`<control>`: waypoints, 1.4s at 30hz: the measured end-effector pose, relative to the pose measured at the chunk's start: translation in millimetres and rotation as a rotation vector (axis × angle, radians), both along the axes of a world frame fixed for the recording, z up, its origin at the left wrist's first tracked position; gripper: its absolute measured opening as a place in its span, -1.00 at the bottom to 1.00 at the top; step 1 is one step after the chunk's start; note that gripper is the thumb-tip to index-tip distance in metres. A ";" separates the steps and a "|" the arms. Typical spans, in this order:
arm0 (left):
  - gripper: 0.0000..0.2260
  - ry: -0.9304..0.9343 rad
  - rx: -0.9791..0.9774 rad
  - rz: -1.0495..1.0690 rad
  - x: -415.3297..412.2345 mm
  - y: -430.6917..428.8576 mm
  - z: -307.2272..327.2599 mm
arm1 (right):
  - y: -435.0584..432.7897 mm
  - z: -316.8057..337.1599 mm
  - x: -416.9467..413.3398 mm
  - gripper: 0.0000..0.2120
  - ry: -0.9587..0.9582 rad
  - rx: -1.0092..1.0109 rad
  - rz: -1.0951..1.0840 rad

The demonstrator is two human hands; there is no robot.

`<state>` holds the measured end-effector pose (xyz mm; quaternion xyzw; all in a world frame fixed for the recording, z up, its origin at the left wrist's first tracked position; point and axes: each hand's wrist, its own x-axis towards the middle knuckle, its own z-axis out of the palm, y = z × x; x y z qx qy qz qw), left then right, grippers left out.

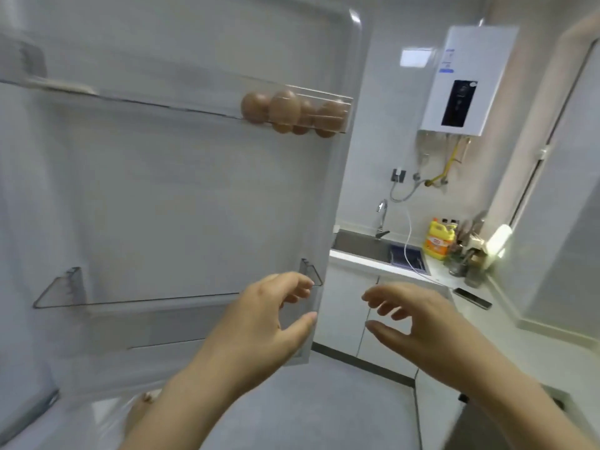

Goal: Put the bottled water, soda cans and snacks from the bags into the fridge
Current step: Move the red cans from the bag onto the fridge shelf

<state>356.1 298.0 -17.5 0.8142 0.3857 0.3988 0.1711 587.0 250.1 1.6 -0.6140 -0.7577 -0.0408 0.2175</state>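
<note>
Head view: my left hand and right hand hover spread and empty by the open fridge door; a bag lies below. I'd reach down, gripping 1 item squarely.

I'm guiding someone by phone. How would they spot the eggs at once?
Look at the open fridge door, at its upper clear shelf. The eggs cluster at that shelf's right end, brown and rounded, the only food on the door.
</note>
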 end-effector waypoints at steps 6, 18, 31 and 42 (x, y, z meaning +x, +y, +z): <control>-0.70 0.069 -0.049 -0.228 92.9 0.6 -19.3 | -55.7 -18.2 72.9 -0.68 -0.026 -0.092 -0.286; -0.68 0.191 -0.148 -0.767 241.5 1.8 -68.2 | -147.8 -63.1 124.4 -0.68 0.233 -0.174 -0.982; -0.69 0.276 -0.180 -1.248 347.7 -105.8 -99.5 | -293.1 -97.4 114.6 -0.76 0.477 -0.056 -1.547; -0.72 0.313 -0.171 -1.474 433.5 -290.6 -99.0 | -477.1 -115.9 146.7 -0.78 0.600 0.137 -1.787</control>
